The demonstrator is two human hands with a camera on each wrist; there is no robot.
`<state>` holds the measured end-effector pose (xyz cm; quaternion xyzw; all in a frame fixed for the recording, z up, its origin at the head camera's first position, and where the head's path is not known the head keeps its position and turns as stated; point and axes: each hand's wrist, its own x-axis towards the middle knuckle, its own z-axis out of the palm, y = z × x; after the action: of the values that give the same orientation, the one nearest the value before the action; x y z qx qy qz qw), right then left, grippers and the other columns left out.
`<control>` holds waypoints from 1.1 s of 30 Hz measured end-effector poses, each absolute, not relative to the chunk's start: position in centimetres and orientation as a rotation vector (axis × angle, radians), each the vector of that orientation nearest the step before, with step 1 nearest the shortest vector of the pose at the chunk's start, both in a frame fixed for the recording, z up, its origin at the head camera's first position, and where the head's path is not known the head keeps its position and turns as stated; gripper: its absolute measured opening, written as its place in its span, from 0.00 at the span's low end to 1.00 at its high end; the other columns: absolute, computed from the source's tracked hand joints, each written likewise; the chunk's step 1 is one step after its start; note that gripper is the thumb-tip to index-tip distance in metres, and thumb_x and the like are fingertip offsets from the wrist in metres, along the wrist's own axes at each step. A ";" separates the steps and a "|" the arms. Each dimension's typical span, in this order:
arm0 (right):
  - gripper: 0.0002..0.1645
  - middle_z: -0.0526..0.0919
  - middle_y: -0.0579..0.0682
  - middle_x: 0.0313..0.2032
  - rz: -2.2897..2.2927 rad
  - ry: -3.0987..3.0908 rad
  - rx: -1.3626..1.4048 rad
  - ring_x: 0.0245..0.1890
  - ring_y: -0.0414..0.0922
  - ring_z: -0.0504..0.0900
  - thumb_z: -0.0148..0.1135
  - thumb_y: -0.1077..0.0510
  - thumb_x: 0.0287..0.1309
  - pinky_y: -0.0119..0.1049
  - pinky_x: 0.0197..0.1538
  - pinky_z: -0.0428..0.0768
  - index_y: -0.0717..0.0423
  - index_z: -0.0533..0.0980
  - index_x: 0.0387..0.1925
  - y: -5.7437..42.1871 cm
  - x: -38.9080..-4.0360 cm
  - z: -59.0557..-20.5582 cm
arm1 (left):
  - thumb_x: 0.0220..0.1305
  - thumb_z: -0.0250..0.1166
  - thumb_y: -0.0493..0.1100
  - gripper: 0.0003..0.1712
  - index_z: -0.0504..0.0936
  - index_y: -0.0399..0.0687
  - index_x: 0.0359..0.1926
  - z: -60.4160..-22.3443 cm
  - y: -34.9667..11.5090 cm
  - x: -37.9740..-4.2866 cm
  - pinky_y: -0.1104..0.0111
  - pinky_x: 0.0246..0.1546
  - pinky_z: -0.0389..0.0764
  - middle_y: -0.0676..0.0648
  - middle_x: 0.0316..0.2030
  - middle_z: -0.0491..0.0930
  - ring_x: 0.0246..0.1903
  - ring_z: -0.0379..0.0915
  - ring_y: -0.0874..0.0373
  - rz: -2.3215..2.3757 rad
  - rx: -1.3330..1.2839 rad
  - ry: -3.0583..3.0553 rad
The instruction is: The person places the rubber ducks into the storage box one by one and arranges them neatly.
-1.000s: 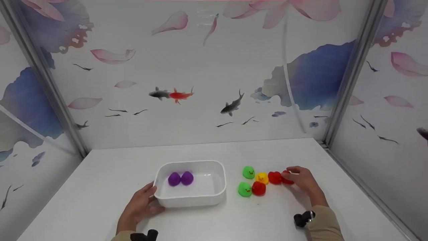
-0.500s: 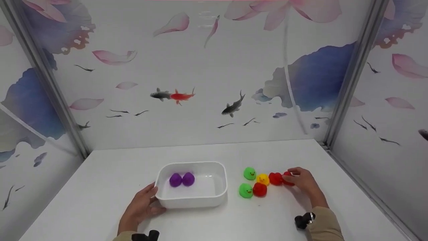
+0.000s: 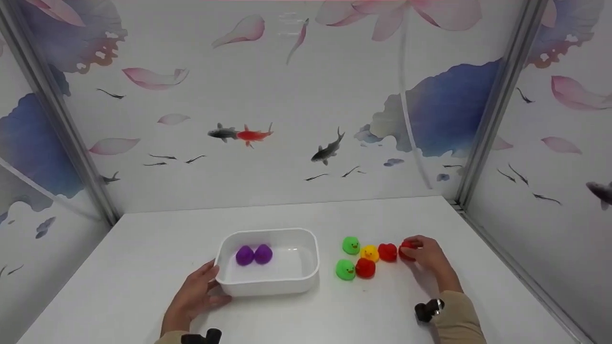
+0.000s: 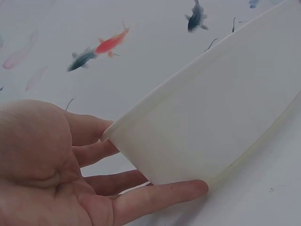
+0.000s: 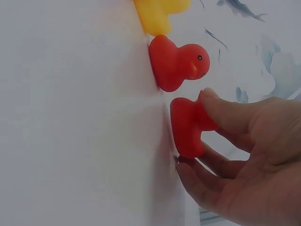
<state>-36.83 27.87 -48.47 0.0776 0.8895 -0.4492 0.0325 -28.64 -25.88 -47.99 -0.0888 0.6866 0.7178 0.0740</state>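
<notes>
Red rubber duck (image 5: 183, 125), now isolated toward worktop (image 3: 492, 286) right edge, gripped by right hand (image 3: 429, 252); white plastic tub (image 3: 267, 288), by left hand (image 3: 192, 294).

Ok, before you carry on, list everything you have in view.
table: one, white, beneath everything
container: one, white, on the table
purple toys: two, purple, inside the container
green ducks: two, green, right of the container
yellow duck: one, yellow, right of the green ducks
red ducks: three, red, right of the container
panels: three, white, patterned, behind and both sides
sleeves: two, tan, on the forearms
left hand: one, fingers against the container's near-left corner
right hand: one, fingers holding the rightmost red duck
</notes>
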 end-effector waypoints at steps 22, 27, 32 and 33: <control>0.34 0.67 0.71 0.65 -1.375 2.748 0.248 0.62 0.65 0.68 0.59 0.51 0.71 0.57 0.69 0.76 0.67 0.62 0.68 27.4 -37.0 -47.5 | 0.81 0.45 0.46 0.34 0.47 0.40 0.79 -48.0 -26.0 -28.8 0.43 0.56 0.83 0.28 0.76 0.49 0.75 0.45 0.27 2.172 -0.270 2.042; 0.30 0.66 0.71 0.67 -1.403 2.780 0.168 0.61 0.64 0.71 0.59 0.54 0.71 0.52 0.63 0.82 0.63 0.65 0.68 27.5 -36.6 -47.3 | 0.81 0.44 0.46 0.34 0.46 0.40 0.79 -48.0 -25.8 -28.5 0.42 0.56 0.83 0.27 0.76 0.50 0.74 0.46 0.27 2.158 -0.260 2.050; 0.29 0.66 0.70 0.68 -1.424 2.782 0.129 0.61 0.63 0.73 0.58 0.55 0.72 0.52 0.64 0.82 0.61 0.65 0.68 27.0 -36.5 -46.7 | 0.81 0.45 0.46 0.34 0.47 0.39 0.79 -47.9 -25.8 -28.5 0.42 0.56 0.83 0.28 0.75 0.50 0.74 0.46 0.27 2.167 -0.268 2.056; 0.29 0.66 0.70 0.68 -1.421 2.781 0.120 0.61 0.63 0.73 0.57 0.55 0.72 0.52 0.64 0.82 0.61 0.65 0.68 26.9 -36.6 -46.6 | 0.81 0.44 0.46 0.34 0.47 0.39 0.79 -47.9 -25.8 -28.5 0.42 0.56 0.83 0.28 0.75 0.50 0.74 0.46 0.27 2.167 -0.269 2.055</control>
<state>-36.57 26.91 -46.58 0.0384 0.8898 -0.4547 0.0081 -28.54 -25.81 -47.93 -0.0896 0.6836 0.7208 0.0716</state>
